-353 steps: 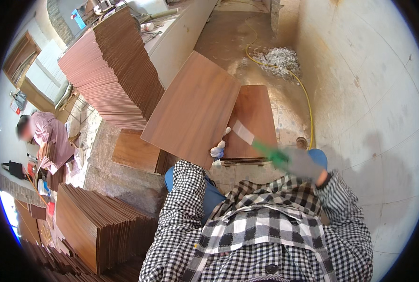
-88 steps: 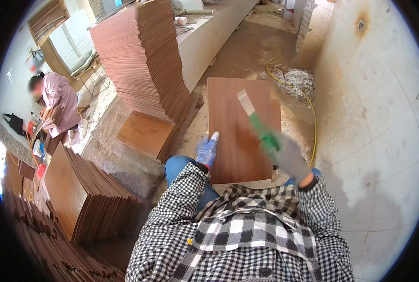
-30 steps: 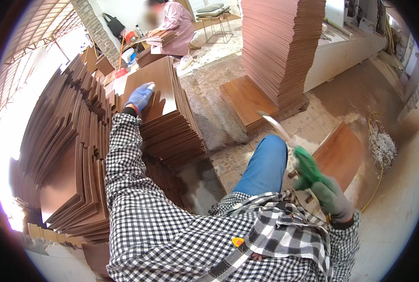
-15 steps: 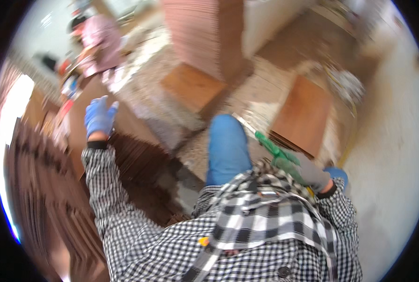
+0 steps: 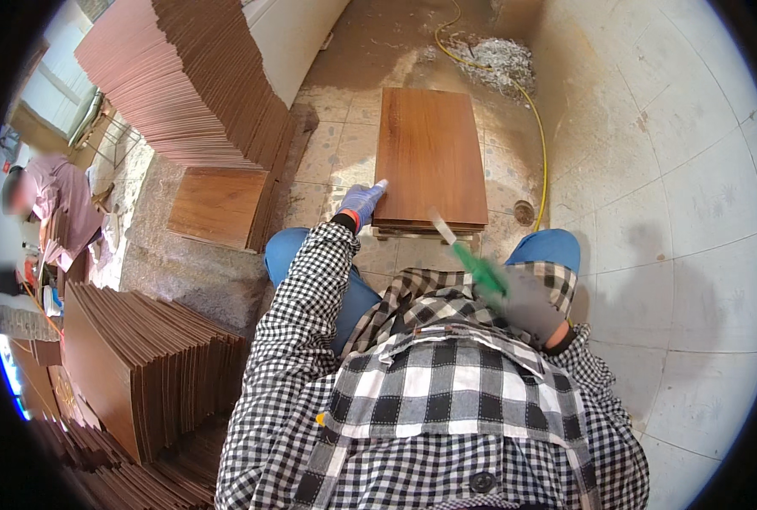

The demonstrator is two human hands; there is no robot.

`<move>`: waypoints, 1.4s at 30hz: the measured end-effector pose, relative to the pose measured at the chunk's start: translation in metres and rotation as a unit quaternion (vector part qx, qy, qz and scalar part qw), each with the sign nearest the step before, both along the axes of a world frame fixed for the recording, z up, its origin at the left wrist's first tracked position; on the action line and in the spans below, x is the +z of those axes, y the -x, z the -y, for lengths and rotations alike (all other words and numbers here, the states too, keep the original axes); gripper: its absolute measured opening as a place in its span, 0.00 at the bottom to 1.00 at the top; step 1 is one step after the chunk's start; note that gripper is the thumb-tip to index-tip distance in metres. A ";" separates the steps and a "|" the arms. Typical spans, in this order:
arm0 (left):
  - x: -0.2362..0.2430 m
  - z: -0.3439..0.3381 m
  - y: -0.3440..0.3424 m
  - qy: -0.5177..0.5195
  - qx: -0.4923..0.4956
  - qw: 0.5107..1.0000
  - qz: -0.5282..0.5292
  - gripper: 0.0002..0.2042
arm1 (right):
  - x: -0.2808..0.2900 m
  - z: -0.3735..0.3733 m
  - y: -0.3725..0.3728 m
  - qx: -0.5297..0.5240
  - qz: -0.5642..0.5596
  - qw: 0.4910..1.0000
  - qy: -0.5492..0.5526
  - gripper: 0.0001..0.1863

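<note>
In front of me lies a low stack of wood-grain boards, its top one reddish brown and smooth. My left hand, in a blue-violet glove, is at the stack's near left edge, thumb at the top board's rim and fingers curled along its side. Above my lap, my right hand wears a grey glove and is closed round a green-handled tool with a slim pale blade. The blade's tip points toward the near edge of the stack. Motion blurs the tool, so its exact kind does not show.
A tall board pile rises at the far left beside a short stack. More boards stand near my left arm. A yellow hose runs along the right wall past shredded scrap. Another person works at far left.
My view has swung right, bringing the low stack to the middle. My left hand has gone from above the left-hand boards to this stack's edge. My right hand still holds the tool.
</note>
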State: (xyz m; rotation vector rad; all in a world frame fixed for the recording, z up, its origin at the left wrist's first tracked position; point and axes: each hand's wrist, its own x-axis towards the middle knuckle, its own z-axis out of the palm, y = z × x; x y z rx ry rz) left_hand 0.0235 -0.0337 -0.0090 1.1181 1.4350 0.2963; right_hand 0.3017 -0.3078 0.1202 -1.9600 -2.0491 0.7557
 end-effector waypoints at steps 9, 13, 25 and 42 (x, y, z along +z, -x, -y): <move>-0.013 0.010 -0.011 -0.131 -0.033 0.978 -0.158 0.35 | 0.023 0.047 -0.059 -0.027 0.026 0.998 0.058 0.29; -0.020 -0.001 0.002 -0.060 -0.070 0.990 -0.110 0.26 | 0.025 0.040 -0.068 -0.167 0.049 0.984 0.040 0.31; -0.009 0.011 0.001 -0.054 0.045 0.997 0.039 0.24 | -0.046 -0.085 -0.071 -0.268 -0.173 0.946 0.063 0.30; -0.003 0.009 -0.004 -0.055 0.029 0.994 0.085 0.24 | -0.063 -0.073 -0.071 -0.336 -0.492 0.792 0.132 0.34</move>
